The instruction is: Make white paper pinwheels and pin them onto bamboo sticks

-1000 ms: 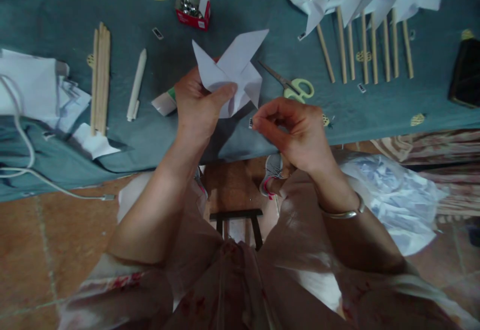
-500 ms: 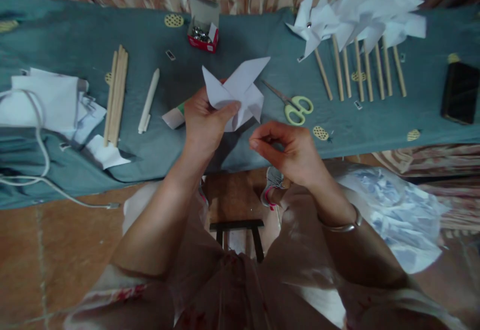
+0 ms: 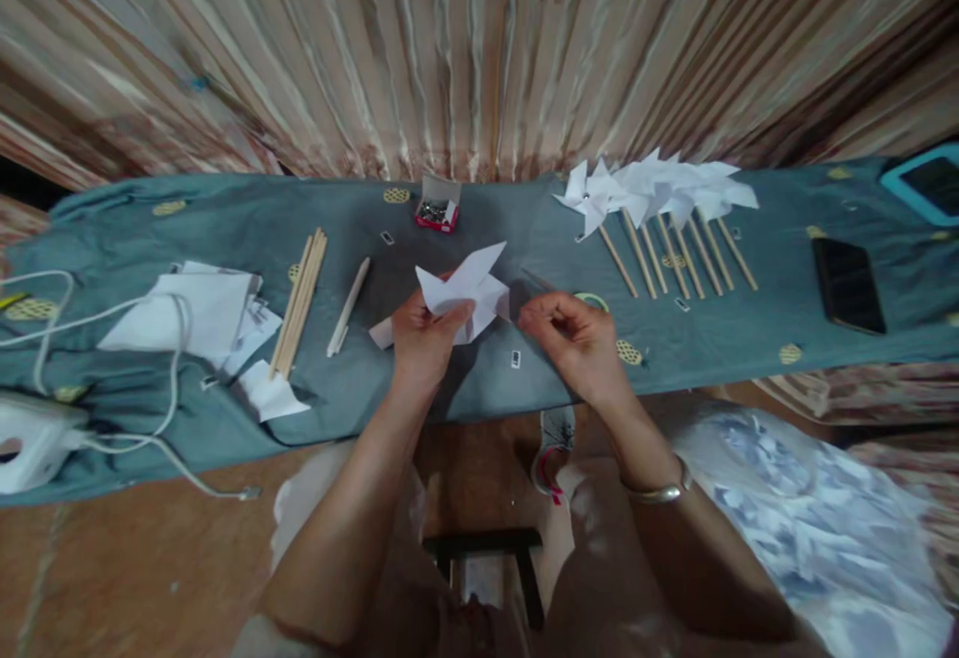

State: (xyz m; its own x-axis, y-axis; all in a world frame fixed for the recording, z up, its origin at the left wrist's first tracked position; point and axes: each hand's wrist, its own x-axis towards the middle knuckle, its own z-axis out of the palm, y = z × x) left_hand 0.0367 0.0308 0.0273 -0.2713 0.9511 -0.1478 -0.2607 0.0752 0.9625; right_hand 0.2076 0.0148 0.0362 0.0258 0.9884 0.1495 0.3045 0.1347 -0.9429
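The paper pinwheel (image 3: pixel 483 289) — likely light, crushable — is best pinched centrally, as by the left hand (image 3: pixel 424 340); the right hand (image 3: pixel 575 338) is pinched shut, contents unclear.

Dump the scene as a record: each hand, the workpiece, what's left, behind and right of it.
left_hand: left hand grips folded paper pinwheel, thumb near its middle
right_hand: right hand beside it, fingertips pinched; contents too small to tell
workpiece_stick: none visible
left_side: white pen, wooden sticks, white paper sheets
behind: open red box of small metal pieces
right_side: scissors, partly hidden by right hand; pinwheels on sticks; dark phone
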